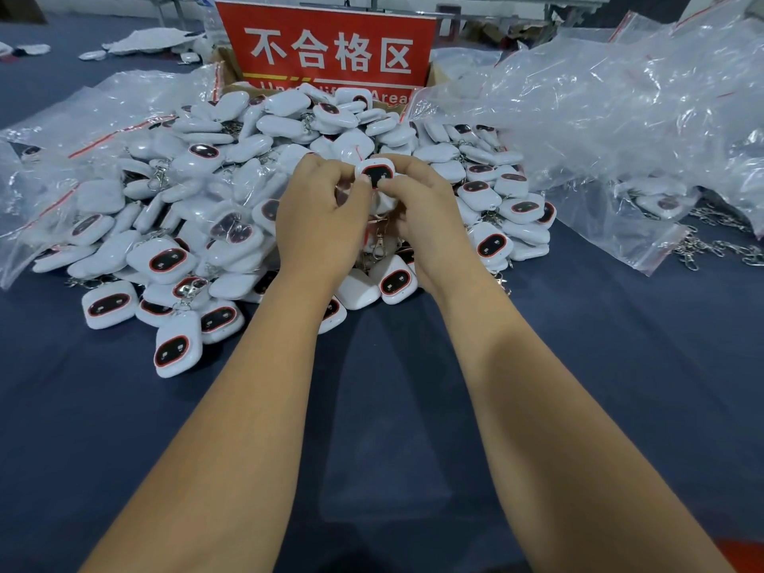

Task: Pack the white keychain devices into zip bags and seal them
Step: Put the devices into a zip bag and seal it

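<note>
Standing behind pile [289, 192], sign [328, 51] reads "不合格区".

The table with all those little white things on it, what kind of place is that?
Probably a factory packing or inspection bench. A big heap of white keychain devices covers the dark table, loose zip bags lie beside it, and a red sign marks an unqualified area.

Your hands [364, 208] hide the device's [375, 172] lower half; the heap [289, 130] covers the red sign's [326, 47] English line.
</note>
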A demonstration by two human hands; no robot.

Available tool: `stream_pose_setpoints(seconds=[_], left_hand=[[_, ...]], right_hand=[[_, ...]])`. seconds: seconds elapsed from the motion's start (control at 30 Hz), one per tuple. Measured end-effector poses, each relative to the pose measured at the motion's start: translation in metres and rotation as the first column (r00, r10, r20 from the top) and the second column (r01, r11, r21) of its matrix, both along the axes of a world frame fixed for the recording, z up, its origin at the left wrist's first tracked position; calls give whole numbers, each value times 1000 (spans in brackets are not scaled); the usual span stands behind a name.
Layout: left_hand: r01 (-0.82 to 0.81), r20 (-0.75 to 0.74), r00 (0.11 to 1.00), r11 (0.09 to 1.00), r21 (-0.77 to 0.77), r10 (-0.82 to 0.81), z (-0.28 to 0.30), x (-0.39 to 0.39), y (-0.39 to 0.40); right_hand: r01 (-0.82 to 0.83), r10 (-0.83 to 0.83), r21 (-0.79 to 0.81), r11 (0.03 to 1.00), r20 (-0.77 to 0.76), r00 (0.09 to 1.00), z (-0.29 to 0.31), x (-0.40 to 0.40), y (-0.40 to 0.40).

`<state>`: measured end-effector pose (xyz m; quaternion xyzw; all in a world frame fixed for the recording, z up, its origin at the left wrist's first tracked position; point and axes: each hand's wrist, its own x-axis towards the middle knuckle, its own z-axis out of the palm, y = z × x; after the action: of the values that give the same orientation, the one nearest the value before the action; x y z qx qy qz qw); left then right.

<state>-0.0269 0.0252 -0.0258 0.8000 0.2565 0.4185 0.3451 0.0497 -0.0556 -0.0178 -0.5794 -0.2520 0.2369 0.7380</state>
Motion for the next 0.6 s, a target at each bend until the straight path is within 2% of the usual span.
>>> stream_pose_setpoints(seconds=[0.6], left_hand=[[30, 3, 1000, 1000, 0, -30, -1, 0, 2]], right_hand=[[42, -41, -1, 999, 61, 997, 0, -4, -1]])
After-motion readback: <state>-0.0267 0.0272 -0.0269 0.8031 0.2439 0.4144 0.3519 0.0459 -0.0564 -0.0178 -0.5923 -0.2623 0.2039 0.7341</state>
